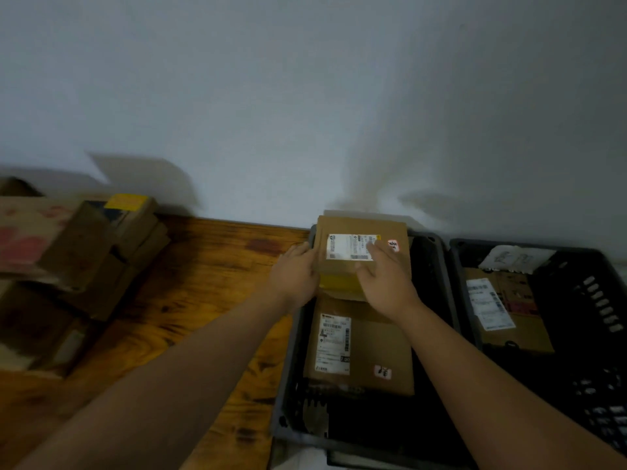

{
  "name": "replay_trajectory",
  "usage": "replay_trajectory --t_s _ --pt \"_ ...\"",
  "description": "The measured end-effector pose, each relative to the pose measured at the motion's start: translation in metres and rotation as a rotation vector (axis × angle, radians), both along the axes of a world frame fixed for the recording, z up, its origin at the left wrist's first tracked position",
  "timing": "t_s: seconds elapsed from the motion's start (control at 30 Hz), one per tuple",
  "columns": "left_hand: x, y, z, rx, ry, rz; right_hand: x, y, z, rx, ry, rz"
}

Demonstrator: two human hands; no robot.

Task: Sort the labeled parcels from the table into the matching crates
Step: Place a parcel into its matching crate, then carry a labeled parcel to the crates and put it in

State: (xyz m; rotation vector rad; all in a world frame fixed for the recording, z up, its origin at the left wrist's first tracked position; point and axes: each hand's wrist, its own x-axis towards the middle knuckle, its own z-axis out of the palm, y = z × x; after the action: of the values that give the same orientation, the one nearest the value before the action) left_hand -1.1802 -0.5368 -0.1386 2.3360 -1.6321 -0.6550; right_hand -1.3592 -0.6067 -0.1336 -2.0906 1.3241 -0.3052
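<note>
Held parcel (359, 227): brown carton, white shipping label on top, small red-and-white sticker at its far right corner. It sits over the far end of the left crate (288, 385), its far edge reaching past the crate's far rim; whether it rests on anything cannot be told.

Left hand (295, 276): clasps the carton's left side, fingers curled against that edge.

Right hand (386, 283): lies on the top face, fingers (375, 247) fairly straight across the label's right end, thumb along the near top edge. The carton is between the two hands.

Left crate: flat labelled parcel (373, 347) in the bottom, near side of the held one.

Right crate (593, 300): touching the left crate, one labelled parcel (509, 310) inside.

Wooden table (203, 266): blurred stack of cartons (84, 259) at its left end, well apart from the crates.
</note>
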Motion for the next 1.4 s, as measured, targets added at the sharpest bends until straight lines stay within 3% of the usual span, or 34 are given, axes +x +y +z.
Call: replay_trajectory --t_s 0.33,0.7,1.0,1.4 --pt "0.085 0.128 0.102 -0.125 -0.036 0.198 0.107 0.091 0.103 -0.085 -0.177 0.22" --pt "0.205 0.374 0.176 -0.262 -0.068 0.435 0.261 0.314 0.182 -0.218 -0.18 0.492" --pt "0.268 0.534 0.192 -0.291 -0.074 0.589 0.349 0.46 0.194 -0.227 -0.262 0.629" --pt "0.349 0.588 0.179 -0.299 -0.015 0.718 0.44 0.498 0.171 -0.146 -0.284 0.717"
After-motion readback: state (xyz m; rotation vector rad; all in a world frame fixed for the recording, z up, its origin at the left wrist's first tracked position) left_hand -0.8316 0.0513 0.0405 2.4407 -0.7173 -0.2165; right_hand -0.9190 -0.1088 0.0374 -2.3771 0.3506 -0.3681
